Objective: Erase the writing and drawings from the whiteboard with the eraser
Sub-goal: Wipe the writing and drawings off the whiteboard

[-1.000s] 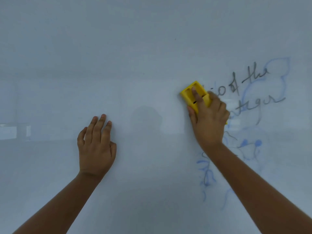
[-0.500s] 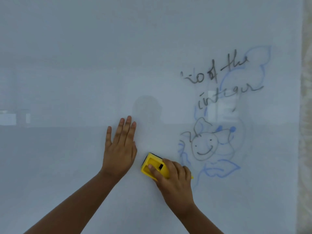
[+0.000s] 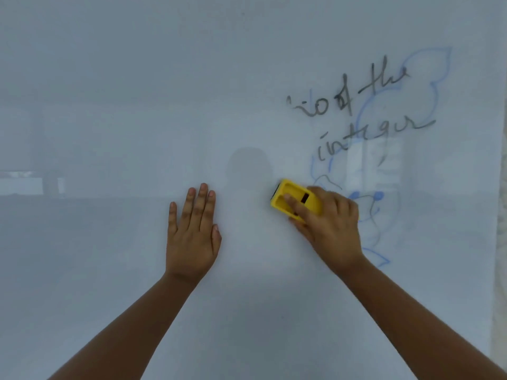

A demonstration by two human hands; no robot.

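Observation:
The whiteboard [image 3: 137, 78] fills the view. My right hand [image 3: 329, 229] presses a yellow eraser [image 3: 290, 198] flat against the board, just left of a drawing [image 3: 375, 204] in blue and black lines, part of which my hand hides. Black handwriting [image 3: 356, 111] in two lines sits above the drawing, with a blue outline [image 3: 433, 78] looping behind it. My left hand [image 3: 192, 231] lies flat on the board with fingers straight and holds nothing, to the left of the eraser.
The board's right edge [image 3: 498, 187] runs down the far right, with a pale wall strip beyond it. The left and lower parts of the board carry no marks, only faint reflections.
My right hand has swept the eraser from the lower middle up and to the right, onto the left part of the drawing. The face in the drawing is now partly gone or covered.

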